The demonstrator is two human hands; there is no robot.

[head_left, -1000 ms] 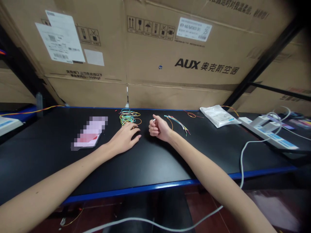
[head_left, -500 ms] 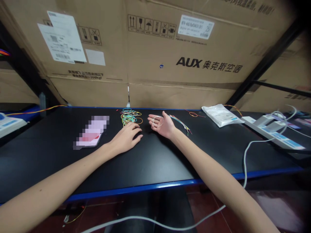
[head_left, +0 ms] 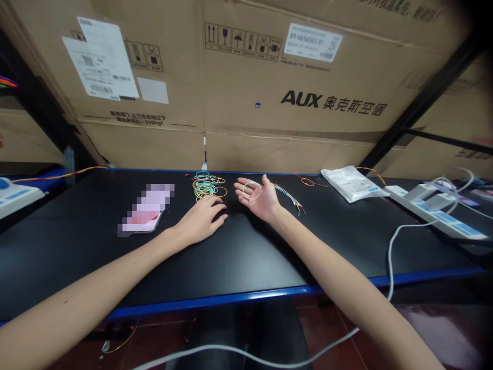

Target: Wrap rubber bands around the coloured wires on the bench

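Note:
My left hand (head_left: 202, 218) rests palm down on the black table, fingers loosely spread and the thumb apart. Its fingertips meet the near edge of a tangled pile of thin coloured loops (head_left: 206, 184); whether they are wire or rubber bands I cannot tell. Palm up beside it, my right hand (head_left: 261, 200) has its fingers stretched out. A thin white loop (head_left: 251, 199) lies flat across those fingers, not gripped. Just behind the right hand, several thin coloured wires (head_left: 288, 195) lie in a loose bundle.
A phone (head_left: 148, 208), partly pixelated, lies left of the pile. To the right are a white plastic packet (head_left: 350, 183), an orange loop (head_left: 307, 182) and a power strip (head_left: 439, 210). A grey cable (head_left: 390, 257) hangs over the table's blue front edge. A large cardboard box (head_left: 239, 118) stands behind.
The right hand has turned slightly, its palm and fingers a little more spread beneath the white loop. The left hand stays by the pile; the whole view has shifted slightly.

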